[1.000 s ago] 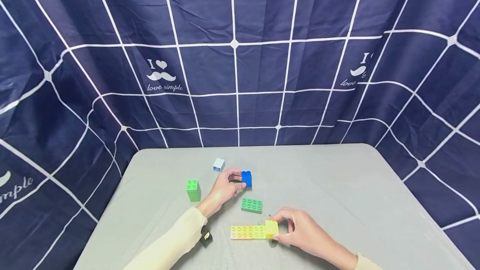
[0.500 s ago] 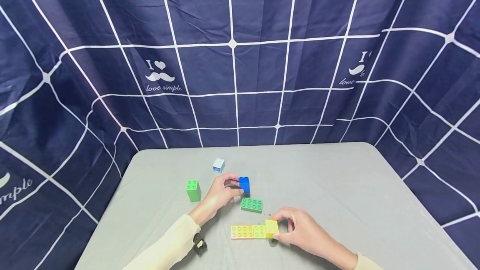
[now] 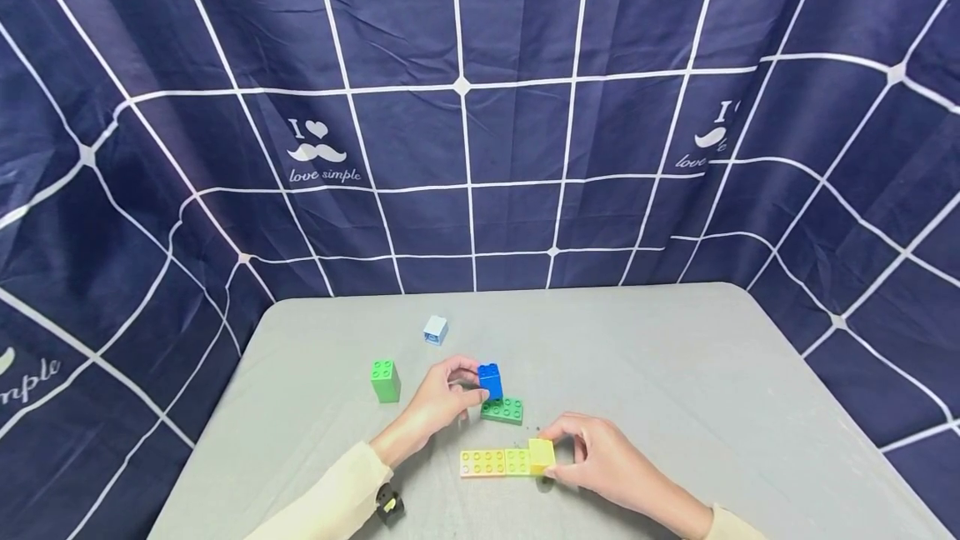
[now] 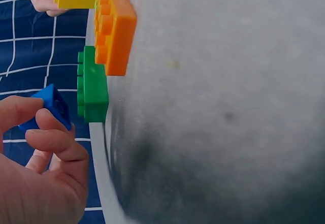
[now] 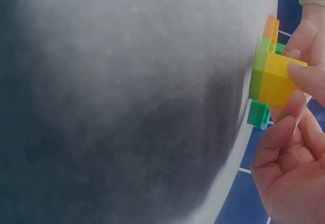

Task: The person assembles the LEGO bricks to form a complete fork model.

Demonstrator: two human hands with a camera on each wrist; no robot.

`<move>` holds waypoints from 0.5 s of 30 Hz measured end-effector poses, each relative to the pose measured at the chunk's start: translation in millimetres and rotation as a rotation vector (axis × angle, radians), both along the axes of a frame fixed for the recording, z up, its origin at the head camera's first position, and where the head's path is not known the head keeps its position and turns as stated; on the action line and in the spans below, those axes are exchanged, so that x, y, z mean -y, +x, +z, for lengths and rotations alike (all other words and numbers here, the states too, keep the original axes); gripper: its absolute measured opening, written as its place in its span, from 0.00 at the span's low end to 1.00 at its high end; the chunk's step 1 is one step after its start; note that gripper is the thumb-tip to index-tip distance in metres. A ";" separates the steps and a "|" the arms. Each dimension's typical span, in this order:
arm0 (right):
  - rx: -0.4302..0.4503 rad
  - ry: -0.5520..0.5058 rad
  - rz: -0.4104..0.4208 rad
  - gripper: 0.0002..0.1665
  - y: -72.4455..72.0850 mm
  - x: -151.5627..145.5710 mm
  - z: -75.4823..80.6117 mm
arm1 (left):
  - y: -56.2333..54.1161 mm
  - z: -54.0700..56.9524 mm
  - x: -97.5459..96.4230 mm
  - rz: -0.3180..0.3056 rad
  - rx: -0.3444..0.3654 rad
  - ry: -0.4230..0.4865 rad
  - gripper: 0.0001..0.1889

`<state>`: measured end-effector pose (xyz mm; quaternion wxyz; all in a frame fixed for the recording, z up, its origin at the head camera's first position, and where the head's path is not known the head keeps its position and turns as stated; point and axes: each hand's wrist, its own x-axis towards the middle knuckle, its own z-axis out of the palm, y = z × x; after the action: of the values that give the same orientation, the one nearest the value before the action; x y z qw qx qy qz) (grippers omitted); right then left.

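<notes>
In the head view my left hand (image 3: pixel 437 397) pinches a blue toy brick (image 3: pixel 490 382) between thumb and fingers. The blue brick is above the left part of a green flat brick (image 3: pixel 504 412); in the left wrist view a gap separates the blue brick (image 4: pixel 53 107) from the green brick (image 4: pixel 95 87). My right hand (image 3: pixel 600 461) pinches a yellow brick (image 3: pixel 542 457) at the right end of a row. That brick sits on a lime-green brick (image 3: pixel 517 462), with an orange brick (image 3: pixel 482 464) adjoining on the left. In the right wrist view the thumb presses the yellow brick (image 5: pixel 278 80).
A tall light-green brick (image 3: pixel 386 382) stands upright left of my left hand. Farther back lies a pale blue brick (image 3: pixel 435 330) on its side. The grey table (image 3: pixel 637 357) is bounded by a dark blue curtain (image 3: pixel 510 190) with white lines.
My left hand has brought the blue brick nearer, from behind the green brick to above its left part. My right hand stays on the yellow brick.
</notes>
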<state>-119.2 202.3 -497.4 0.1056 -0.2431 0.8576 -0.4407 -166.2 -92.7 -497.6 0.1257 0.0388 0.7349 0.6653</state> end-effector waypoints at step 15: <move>-0.022 0.004 0.000 0.19 1.0 -0.5 -1.1 | 26.9 4.7 4.1 -0.039 -0.067 -0.096 0.18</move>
<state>-118.1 202.8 -498.6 0.0966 -0.2477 0.8596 -0.4364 -139.3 -96.8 -492.9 0.1157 0.0695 0.7690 0.6248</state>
